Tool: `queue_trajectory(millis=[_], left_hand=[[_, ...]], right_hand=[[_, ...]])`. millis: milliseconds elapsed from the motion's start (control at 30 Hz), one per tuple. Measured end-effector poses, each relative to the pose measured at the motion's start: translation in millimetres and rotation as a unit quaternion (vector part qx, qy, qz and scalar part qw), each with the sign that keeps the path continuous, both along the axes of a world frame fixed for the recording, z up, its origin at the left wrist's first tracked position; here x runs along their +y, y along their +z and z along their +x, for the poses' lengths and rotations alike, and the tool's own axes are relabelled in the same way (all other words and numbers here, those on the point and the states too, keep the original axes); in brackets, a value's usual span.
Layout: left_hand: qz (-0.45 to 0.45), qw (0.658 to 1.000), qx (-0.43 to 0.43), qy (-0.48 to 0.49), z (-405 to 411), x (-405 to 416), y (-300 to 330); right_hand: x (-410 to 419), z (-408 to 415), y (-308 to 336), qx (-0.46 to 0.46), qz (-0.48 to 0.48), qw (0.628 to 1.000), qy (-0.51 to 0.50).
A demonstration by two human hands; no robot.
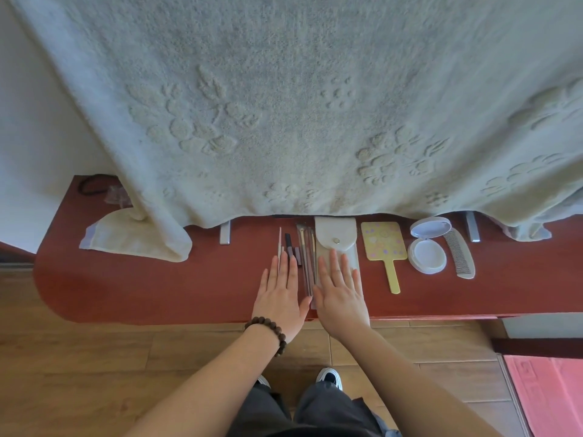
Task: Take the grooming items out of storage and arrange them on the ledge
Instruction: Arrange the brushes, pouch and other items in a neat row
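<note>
**Both hands flat on the ledge among the grooming items**

The left hand (281, 294) and right hand (340, 293) lie palm down, fingers spread and straight, on the red ledge (157, 288); neither grips anything. A bead bracelet (266, 332) circles the left wrist.

Taking the white pouch (337, 244) as landmark: it lies flap open with its snap showing, and the right hand's fingers rest on its near half. Just left of the pouch lies a bundle of thin brushes (306, 260), running between the two hands, with the thumbs nearly meeting at its near end. Further left of the pouch are small dark sticks (291, 249) and a pale nail file (279, 247); the left hand's fingertips touch their near ends.

Right of the pouch, apart from both hands, lies a yellow hand mirror (383, 244), handle toward the person. Beyond it stands an open round compact (426, 247), and beside that a clear comb (460, 253).

Far left of the pouch a folded cloth (126, 238) lies on the ledge. A large pale towel (299, 105) hangs behind the row, its hem just touching the pouch's far end.
</note>
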State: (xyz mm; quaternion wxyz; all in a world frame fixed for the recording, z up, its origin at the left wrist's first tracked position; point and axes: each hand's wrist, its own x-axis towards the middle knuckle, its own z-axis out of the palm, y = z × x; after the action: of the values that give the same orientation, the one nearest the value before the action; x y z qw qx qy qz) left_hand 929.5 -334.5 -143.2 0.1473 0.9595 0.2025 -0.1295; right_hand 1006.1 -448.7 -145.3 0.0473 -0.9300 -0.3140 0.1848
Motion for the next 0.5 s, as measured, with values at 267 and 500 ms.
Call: queue_trajectory(millis=[267,500], left_hand=[[0.004,1.000,0.007,0.018,0,-1,3],[0.010,0.999,-0.022,0.021,1,-6,8]], right_hand=[[-1,-1,2,0.010,0.015,1.000,0.014],[-16,10,4,0.006,0.011,0.999,0.042]])
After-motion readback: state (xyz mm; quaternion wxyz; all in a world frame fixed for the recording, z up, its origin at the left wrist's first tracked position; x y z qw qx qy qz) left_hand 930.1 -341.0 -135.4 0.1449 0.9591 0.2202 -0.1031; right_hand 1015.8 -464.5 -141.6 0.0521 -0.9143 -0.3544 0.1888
